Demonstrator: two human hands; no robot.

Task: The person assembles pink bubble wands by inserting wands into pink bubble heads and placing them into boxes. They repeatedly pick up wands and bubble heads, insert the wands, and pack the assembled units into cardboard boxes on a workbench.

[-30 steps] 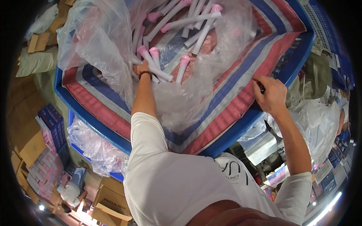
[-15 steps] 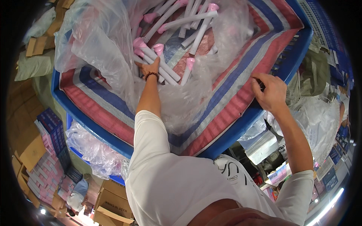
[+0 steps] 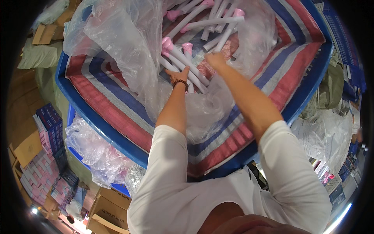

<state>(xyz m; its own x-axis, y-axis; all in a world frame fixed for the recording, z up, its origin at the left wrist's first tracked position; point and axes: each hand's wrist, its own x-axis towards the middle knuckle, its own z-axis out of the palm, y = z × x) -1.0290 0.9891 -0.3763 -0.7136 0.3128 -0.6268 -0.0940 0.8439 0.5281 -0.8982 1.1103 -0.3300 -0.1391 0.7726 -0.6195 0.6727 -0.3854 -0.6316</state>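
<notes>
White tubes with flared pink ends (image 3: 199, 76) lie inside a large crumpled clear plastic bag (image 3: 120, 43). My left hand (image 3: 179, 75), a beaded bracelet at its wrist, is around several of these tubes near the front of the pile, thumb and fingers to either side. My right hand (image 3: 215, 61) is closed among the tubes, right of my left hand. Its fingertips are hidden, so what it grips does not show. Farther back, more pink-ended tubes (image 3: 212, 22) lie crossed over one another.
A striped red, white and blue woven sack (image 3: 117, 113) lines the blue bin (image 3: 105, 134) around the plastic bag. Left of the bin sit bagged plastic (image 3: 97, 152), open cardboard boxes (image 3: 107, 212) and stacked small boxes (image 3: 43, 175). White plastic bags (image 3: 325, 134) are at the right.
My right hand has moved from the sack's right edge in among the tubes. My left hand stays on its tubes. The whole view has shifted, placing the bin slightly farther right.
</notes>
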